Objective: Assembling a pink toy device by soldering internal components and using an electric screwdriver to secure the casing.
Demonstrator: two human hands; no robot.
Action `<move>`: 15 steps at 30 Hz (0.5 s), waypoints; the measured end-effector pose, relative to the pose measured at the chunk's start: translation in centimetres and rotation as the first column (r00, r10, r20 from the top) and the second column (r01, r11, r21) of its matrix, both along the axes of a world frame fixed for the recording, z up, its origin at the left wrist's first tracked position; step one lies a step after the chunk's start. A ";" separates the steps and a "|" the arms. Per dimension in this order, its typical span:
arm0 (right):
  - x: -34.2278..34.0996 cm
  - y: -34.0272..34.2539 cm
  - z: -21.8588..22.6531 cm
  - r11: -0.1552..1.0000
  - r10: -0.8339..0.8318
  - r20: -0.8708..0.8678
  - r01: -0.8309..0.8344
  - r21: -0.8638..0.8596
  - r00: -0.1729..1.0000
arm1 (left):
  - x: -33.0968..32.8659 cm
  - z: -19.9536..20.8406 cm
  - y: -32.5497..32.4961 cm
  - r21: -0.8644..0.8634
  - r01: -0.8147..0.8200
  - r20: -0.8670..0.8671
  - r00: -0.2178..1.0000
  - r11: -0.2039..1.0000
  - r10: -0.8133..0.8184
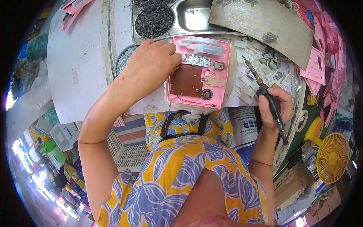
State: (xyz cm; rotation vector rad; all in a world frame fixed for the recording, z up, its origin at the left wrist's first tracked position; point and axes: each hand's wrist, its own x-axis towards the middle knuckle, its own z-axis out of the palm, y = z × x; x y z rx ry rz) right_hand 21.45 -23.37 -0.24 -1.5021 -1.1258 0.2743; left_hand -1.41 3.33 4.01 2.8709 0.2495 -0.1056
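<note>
A pink plastic casing (224, 84) lies open before me, with a brown circuit board (186, 81), thin red wires (187, 56), a small round speaker (207, 94) and a white plastic part (206, 49) in it. My left hand (155, 58) reaches over the casing's left edge, fingers closed. Its fingertips are mostly hidden beside the red wires, so what they pinch cannot be made out. To the right of the casing, my right hand (278, 106) grips a soldering iron (270, 100) by its black handle. The iron's tip points up and to the left, apart from the casing.
Dark springs (154, 20) fill part of a metal tray (177, 30); a round bowl of small screws (124, 60) stands left. Loose white plastic parts (249, 85) lie right of the casing, under a bent metal sheet (264, 28). Pink shells (315, 66) and a yellow fan (332, 157) are farther right.
</note>
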 end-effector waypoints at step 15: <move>-4.4 7.2 1.2 0.985 0.157 -0.329 -0.121 0.126 0.931 | 2.6 -3.6 -5.3 -0.979 -0.151 -0.012 0.713 0.138 0.701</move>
